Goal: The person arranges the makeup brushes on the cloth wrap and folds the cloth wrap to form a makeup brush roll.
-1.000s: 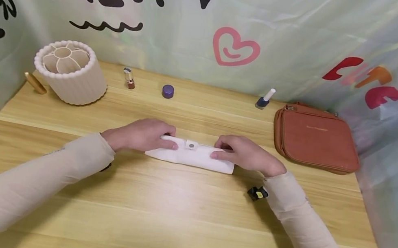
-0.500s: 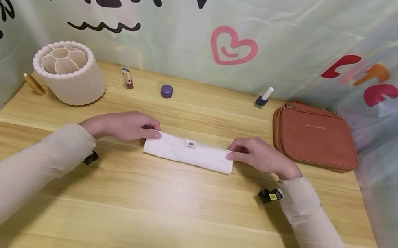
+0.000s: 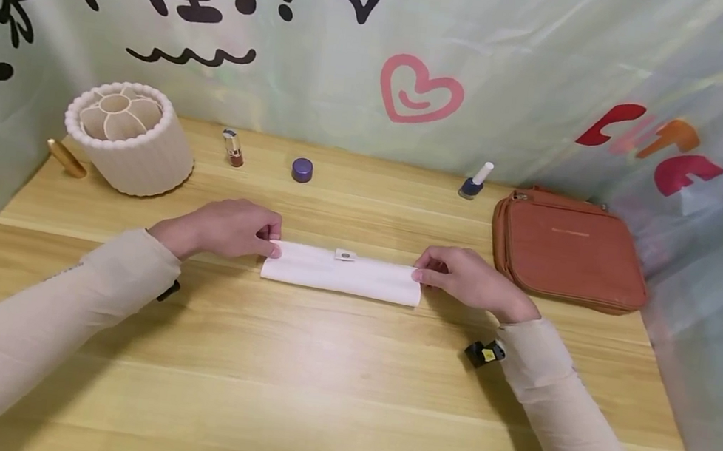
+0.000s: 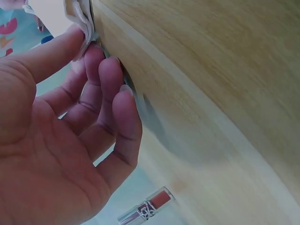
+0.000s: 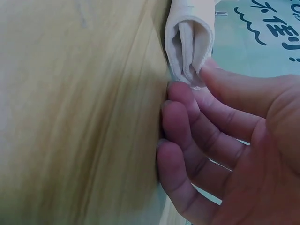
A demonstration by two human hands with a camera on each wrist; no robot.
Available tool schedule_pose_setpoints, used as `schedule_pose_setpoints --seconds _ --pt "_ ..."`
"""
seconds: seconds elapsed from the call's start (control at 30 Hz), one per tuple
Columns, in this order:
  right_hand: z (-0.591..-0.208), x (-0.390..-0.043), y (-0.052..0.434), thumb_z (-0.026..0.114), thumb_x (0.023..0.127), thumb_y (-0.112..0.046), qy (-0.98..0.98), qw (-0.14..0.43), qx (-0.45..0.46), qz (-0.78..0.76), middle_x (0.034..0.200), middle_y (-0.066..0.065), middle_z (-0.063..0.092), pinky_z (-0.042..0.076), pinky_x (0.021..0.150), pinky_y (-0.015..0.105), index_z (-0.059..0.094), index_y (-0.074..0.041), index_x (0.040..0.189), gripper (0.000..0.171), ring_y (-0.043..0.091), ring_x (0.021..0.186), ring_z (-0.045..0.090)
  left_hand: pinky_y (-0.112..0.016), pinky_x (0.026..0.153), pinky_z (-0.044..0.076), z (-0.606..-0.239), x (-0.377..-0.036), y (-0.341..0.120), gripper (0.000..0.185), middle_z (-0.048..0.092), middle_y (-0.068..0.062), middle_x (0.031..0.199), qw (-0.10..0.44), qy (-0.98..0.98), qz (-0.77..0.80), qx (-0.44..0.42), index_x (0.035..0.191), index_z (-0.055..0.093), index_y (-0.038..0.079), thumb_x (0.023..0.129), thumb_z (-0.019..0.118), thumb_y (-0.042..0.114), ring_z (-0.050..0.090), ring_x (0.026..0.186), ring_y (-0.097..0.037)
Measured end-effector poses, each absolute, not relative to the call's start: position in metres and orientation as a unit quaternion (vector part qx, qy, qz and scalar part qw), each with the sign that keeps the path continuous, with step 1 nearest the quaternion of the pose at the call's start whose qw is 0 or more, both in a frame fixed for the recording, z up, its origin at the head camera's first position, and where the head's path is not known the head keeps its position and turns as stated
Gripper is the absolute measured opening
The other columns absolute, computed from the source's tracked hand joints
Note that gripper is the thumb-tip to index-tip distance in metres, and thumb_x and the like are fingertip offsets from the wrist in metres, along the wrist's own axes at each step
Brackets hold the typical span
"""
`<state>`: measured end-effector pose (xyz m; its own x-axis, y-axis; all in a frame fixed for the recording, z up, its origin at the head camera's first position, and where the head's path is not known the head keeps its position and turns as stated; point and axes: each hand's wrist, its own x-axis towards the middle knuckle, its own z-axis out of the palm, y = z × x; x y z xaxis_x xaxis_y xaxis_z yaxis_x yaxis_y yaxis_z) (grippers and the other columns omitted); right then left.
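Note:
A folded white cloth lies lengthwise on the table, with a small tab bearing a round dark mark at the middle of its far edge. My left hand pinches its left end between thumb and fingers. At the other end my right hand pinches the far corner. In the right wrist view the end of the cloth shows several layers folded inside one another, thumb on one side and fingertips below. The left wrist view shows the thumb pressing the layered edge of the cloth towards the curled fingers.
Behind the hands stand a ribbed cream container, a gold tube, a lipstick, a purple round lid or jar and a nail polish bottle. A brown zipped case lies right of the right hand. A printed curtain hangs behind.
Both hands have slid outward from nearer the middle of the cloth to its two ends. The cloth now looks flatter and more even along its length.

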<state>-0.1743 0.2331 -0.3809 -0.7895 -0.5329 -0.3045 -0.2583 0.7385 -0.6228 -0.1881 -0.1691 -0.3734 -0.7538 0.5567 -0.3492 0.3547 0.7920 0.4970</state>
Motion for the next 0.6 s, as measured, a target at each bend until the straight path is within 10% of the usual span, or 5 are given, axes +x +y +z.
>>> schedule_pose_setpoints --seconds 0.6 --pt "-0.3812 -0.1681 0.2311 0.069 0.11 -0.027 0.928 0.172 -0.218 -0.249 0.093 -0.005 0.075 0.051 0.08 0.035 0.079 -0.017 0.11 0.014 0.014 0.084 0.062 -0.035 0.072 0.045 -0.3734 -0.18 -0.172 0.015 0.071 0.002 0.094 0.214 0.93 0.208 0.214 0.103 0.076 0.02 0.107 0.069 0.033 0.059 0.084 -0.018"
